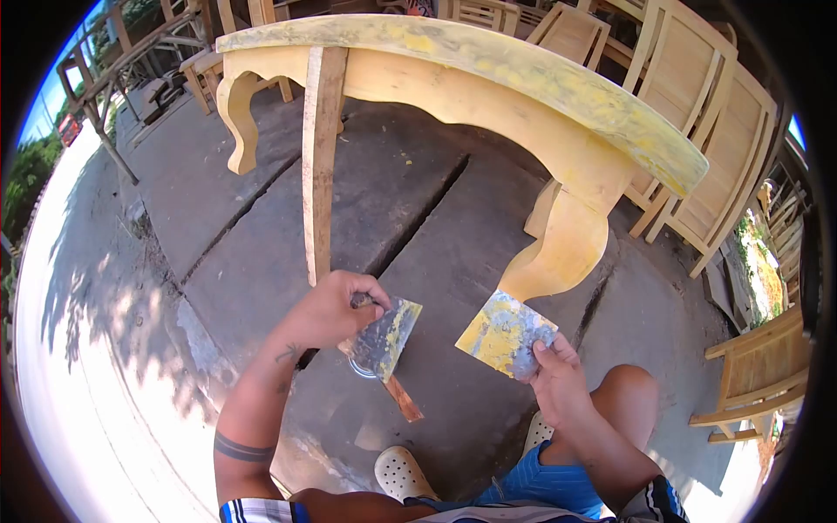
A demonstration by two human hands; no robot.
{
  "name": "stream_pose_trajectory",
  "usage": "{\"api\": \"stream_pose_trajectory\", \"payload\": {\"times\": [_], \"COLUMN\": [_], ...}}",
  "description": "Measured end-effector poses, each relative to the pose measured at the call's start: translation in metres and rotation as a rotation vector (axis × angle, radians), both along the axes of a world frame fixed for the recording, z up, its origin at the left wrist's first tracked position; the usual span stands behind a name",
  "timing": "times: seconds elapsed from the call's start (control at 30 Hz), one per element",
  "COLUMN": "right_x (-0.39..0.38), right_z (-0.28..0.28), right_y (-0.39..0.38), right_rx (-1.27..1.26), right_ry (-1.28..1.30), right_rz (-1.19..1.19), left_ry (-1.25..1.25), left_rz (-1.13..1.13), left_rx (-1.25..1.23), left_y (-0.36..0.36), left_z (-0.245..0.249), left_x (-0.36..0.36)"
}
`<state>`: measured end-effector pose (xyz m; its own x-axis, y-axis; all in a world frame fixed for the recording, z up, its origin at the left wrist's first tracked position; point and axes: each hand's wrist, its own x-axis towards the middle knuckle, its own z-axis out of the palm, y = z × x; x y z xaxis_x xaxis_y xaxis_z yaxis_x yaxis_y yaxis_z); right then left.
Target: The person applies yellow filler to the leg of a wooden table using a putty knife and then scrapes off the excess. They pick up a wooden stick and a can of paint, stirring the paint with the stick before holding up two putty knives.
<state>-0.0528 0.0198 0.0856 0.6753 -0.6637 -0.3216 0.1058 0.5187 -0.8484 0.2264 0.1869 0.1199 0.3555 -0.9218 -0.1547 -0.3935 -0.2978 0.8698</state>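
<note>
My left hand [336,305] pinches a thin dark flat plate [386,338] with yellow filler smeared along its far edge. A second square plate [501,336], coated in yellow and grey filler, is gripped at its corner by my right hand [556,373]. Partly hidden under the left plate are a round silvery rim [364,370] and a brown wooden stick [403,401]. Ahead of both hands stands a pale wooden table [453,91] with yellow and grey patches on its top edge [523,74]. Its curved leg [571,240] rises just beyond the right plate.
An upright wooden plank [321,157] stands against the table's front. Unfinished chairs and wooden panels [689,78] crowd the back right, and another chair [758,375] sits at the right. Gaps cross the grey floor [261,253]. My clogs [405,471] are below.
</note>
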Motion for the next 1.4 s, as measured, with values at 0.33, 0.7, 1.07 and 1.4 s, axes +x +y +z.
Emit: {"api": "stream_pose_trajectory", "payload": {"times": [0.33, 0.7, 1.07, 1.4], "right_x": [0.106, 0.132, 0.135, 0.201], "right_z": [-0.008, -0.052, -0.105, -0.146], "right_y": [0.036, 0.056, 0.074, 0.123], "right_rx": [0.080, -0.770, -1.045, -1.155], "right_ry": [-0.042, 0.214, 0.663, 1.038], "right_rz": [0.161, -0.029, 0.590, 0.895], "left_ry": [0.426, 0.436, 0.318, 0.626], "left_rz": [-0.288, 0.223, 1.658, 1.577], "left_rx": [-0.176, -0.267, -0.861, -0.859], "left_y": [0.020, 0.045, 0.204, 0.177], "left_z": [-0.070, -0.060, -0.157, -0.239], "left_x": [0.026, 0.050, -0.016, -0.036]}}
